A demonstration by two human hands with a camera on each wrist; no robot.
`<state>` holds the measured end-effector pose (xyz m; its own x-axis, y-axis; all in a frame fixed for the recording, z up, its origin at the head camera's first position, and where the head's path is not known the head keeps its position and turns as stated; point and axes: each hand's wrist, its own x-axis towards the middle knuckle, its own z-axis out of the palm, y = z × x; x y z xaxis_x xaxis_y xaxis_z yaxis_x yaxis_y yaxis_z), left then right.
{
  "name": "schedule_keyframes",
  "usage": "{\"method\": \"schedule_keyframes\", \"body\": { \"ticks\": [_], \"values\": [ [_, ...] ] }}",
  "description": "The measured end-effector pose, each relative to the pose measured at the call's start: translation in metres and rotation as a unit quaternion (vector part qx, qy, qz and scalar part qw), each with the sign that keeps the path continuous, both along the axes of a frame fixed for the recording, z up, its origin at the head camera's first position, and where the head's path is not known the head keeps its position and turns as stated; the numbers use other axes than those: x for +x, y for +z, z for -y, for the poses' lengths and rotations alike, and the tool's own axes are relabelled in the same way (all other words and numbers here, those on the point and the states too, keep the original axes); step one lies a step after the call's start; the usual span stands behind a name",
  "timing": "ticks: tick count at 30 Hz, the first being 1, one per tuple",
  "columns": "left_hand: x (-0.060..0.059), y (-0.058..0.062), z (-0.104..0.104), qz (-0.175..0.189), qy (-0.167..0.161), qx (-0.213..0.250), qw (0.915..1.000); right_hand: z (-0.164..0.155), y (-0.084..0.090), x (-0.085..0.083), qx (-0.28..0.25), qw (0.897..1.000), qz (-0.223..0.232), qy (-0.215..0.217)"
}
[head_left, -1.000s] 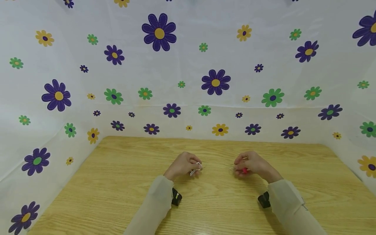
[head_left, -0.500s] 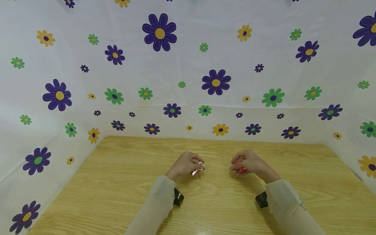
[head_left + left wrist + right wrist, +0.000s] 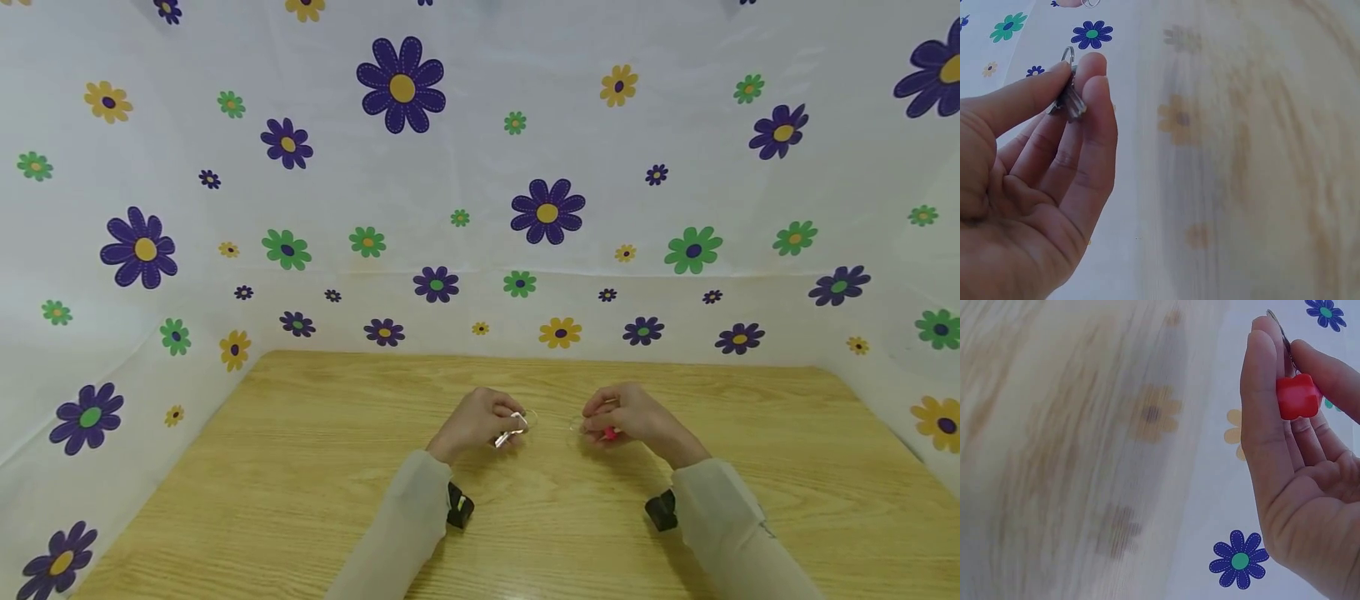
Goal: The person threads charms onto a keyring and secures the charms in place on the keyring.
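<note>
**Hand and Object Positions Above the Bench**

The left hand [image 3: 480,421] hovers over the middle of the bench [image 3: 300,467], fingers curled. Thumb and fingertips [image 3: 1094,87] pinch a small silver key [image 3: 1071,103] with a ring [image 3: 1068,55] at its top. In the left wrist view the key sits at the very tips of the fingers, clear of the palm; the ring projects just past the thumb tip.

The right hand [image 3: 633,417] is near the left hand, at the same height, not touching it. Thumb and fingers pinch a red tag [image 3: 1297,397]. In the right wrist view the tag lies between the thumb and the fingertips, against the upper finger joints. A thin metal ring [image 3: 1279,328] rises from the tag past the fingertips.

In the head view both rings point inward, toward the gap between the hands. Whether they touch cannot be determined.

A flowered sheet [image 3: 480,167] encloses the bench at the back and sides.
</note>
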<state>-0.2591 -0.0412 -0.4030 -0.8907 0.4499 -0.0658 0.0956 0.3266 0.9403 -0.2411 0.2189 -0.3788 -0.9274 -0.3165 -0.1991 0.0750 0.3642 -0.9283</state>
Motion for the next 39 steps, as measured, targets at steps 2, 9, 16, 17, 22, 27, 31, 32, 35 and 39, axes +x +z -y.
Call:
{"method": "schedule_keyframes", "body": {
  "ticks": [2,9,16,17,22,27,31,32,35,39],
  "values": [
    [0.000,0.000,-0.001,0.001,0.001,-0.001,1.0000,0.002,0.001,0.000,0.003,1.000,-0.001,0.000],
    [0.002,0.004,-0.003,0.000,0.002,-0.007,1.0000,0.005,0.000,0.000,-0.015,1.000,0.009,0.002],
    [0.002,0.005,-0.004,-0.001,0.005,-0.008,1.0000,0.008,-0.001,-0.001,-0.029,0.999,0.021,0.001],
    [0.002,0.005,-0.005,0.001,0.006,-0.007,1.0000,0.008,-0.002,-0.002,-0.031,0.999,0.022,0.002],
    [0.001,0.003,-0.005,0.007,0.002,0.004,1.0000,0.009,-0.004,-0.003,-0.040,0.999,0.026,0.010],
    [0.002,0.004,-0.006,0.011,-0.005,0.010,0.9999,0.012,-0.002,-0.003,-0.042,0.999,0.024,0.020],
    [0.003,0.006,-0.007,0.012,-0.007,0.008,0.9999,0.015,-0.002,-0.003,-0.042,0.999,0.024,0.023],
    [0.003,0.006,-0.008,0.012,-0.007,0.006,0.9999,0.016,-0.002,-0.003,-0.040,0.999,0.024,0.023],
    [0.004,0.007,-0.008,0.012,-0.010,0.006,0.9999,0.019,-0.002,-0.003,-0.039,0.999,0.021,0.027],
    [0.004,0.007,-0.009,0.008,-0.013,0.005,0.9999,0.023,-0.003,-0.003,-0.044,0.998,0.027,0.033]
  ]
}}
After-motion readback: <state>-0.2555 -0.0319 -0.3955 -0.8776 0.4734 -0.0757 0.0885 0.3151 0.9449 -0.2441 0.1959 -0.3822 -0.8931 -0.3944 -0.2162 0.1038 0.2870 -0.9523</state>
